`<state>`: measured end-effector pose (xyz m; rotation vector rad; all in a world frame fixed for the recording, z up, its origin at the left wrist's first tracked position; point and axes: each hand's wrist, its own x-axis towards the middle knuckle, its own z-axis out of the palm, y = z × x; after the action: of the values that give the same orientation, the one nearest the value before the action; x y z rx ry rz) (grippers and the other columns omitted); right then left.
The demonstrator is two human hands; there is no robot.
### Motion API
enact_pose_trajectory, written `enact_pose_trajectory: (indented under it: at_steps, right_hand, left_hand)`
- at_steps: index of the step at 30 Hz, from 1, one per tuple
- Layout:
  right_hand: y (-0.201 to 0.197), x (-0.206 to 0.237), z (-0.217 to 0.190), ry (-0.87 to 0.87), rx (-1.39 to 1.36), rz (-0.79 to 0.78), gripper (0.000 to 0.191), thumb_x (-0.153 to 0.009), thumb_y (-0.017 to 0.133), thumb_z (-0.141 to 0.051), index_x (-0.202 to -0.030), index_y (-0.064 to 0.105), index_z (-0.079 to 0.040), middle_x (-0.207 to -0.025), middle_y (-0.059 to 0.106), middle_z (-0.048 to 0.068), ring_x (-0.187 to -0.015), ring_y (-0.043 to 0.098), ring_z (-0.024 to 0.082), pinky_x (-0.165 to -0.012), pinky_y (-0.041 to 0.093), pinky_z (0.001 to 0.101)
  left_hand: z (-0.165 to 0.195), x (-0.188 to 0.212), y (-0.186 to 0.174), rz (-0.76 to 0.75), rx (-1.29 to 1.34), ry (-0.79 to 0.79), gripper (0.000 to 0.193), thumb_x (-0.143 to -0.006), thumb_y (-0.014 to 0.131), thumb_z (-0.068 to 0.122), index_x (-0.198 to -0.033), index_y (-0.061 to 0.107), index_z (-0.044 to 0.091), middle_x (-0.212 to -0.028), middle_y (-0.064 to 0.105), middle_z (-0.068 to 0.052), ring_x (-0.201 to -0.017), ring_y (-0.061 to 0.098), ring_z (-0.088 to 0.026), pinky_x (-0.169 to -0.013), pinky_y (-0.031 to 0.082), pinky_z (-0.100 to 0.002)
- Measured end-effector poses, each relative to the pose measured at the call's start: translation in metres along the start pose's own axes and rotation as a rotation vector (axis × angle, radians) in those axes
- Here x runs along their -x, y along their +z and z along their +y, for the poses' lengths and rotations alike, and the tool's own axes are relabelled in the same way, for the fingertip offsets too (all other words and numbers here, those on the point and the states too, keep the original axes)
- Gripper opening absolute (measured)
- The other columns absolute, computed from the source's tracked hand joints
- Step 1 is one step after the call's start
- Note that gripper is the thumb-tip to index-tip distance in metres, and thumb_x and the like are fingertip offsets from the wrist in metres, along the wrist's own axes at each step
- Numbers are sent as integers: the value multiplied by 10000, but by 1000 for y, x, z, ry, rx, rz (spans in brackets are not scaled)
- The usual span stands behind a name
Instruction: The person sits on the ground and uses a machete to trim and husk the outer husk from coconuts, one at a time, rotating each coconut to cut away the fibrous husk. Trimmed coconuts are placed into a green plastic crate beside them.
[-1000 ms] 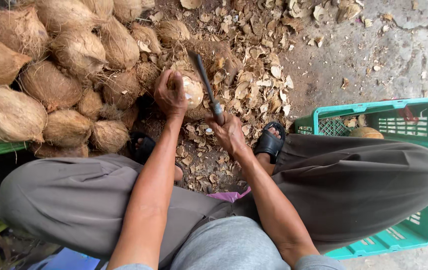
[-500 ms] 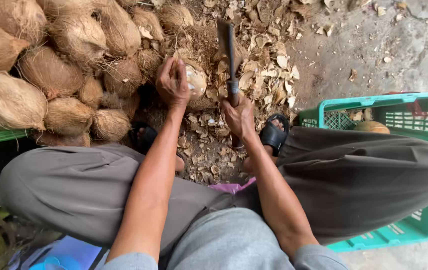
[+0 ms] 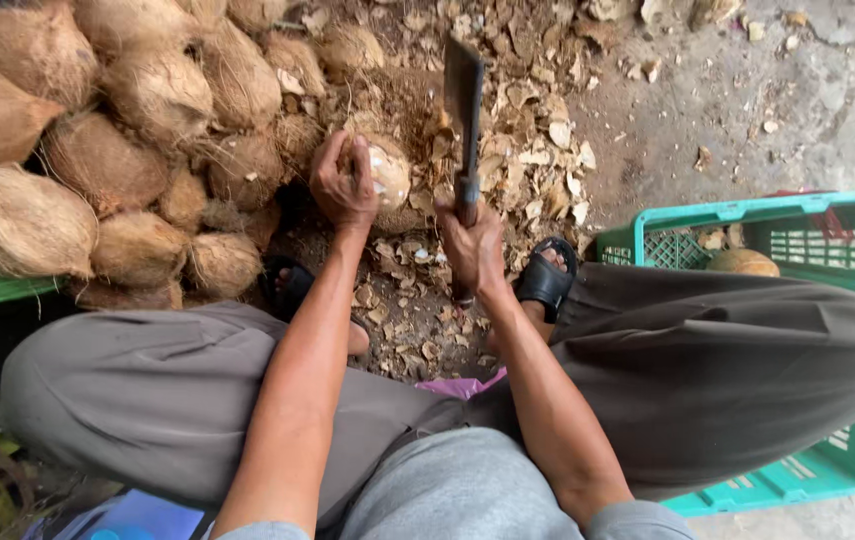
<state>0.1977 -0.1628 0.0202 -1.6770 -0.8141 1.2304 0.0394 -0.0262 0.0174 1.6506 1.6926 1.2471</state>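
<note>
Gripped tight: left hand (image 3: pixel 342 185) holds 1 coconut (image 3: pixel 383 172), right hand (image 3: pixel 471 250) 1 cleaver (image 3: pixel 463 110).

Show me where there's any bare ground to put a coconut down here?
Bare grey concrete lies upper right, beyond the green plastic crate and right of the brown husk chips. Crowded: the heap of hairy brown coconuts fills the left, and chips cover the ground around both hands.
</note>
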Motion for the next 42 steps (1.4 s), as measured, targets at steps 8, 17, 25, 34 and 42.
enact_pose_trajectory:
  at_steps: [8, 17, 25, 34, 42]
  right_hand:
    - [5, 10, -2, 100, 244, -116, 390, -1016, 591, -446, -801, 558, -122, -606, 447, -24, -442, 406, 94, -362, 368, 307]
    - [9, 0, 12, 198, 188, -181, 378, -1008, 601, -430, -820, 557, -105, -597, 500, -47, -422, 411, 84, -344, 366, 291]
    - [6, 3, 3, -70, 93, -105, 296, -1051, 505, -332, -831, 513, -133, -608, 466, -44, -418, 357, 77, -317, 322, 290]
    - [15, 2, 7, 128, 433, -141, 427, -1060, 590, -378, -737, 536, -105, -590, 497, 8, -450, 366, 106, -373, 333, 305]
    - [-8, -2, 13, 202, 359, -205, 476, -982, 699, -400, -691, 508, -74, -579, 505, 15, -455, 447, 139, -421, 392, 326]
  left_hand:
    - [6, 1, -2, 29, 2, -9, 430, -997, 603, 499, -1065, 757, 104, -1039, 738, -120, -968, 699, -247, -847, 585, -425]
    - [4, -2, -1, 10, -14, -46, 478, -984, 542, 527, -1053, 752, 104, -1020, 746, -89, -886, 728, -235, -789, 621, -407]
    - [4, -2, 3, 66, -42, -194, 487, -998, 501, 592, -1020, 711, 153, -995, 731, -42, -865, 718, -197, -734, 609, -384]
    - [2, 3, 3, 104, -30, -327, 472, -951, 571, 592, -993, 704, 141, -959, 717, -27, -836, 692, -202, -697, 570, -361]
    - [3, -10, -6, -42, 174, -143, 463, -933, 594, 472, -1031, 769, 55, -967, 771, -98, -881, 721, -249, -790, 577, -383]
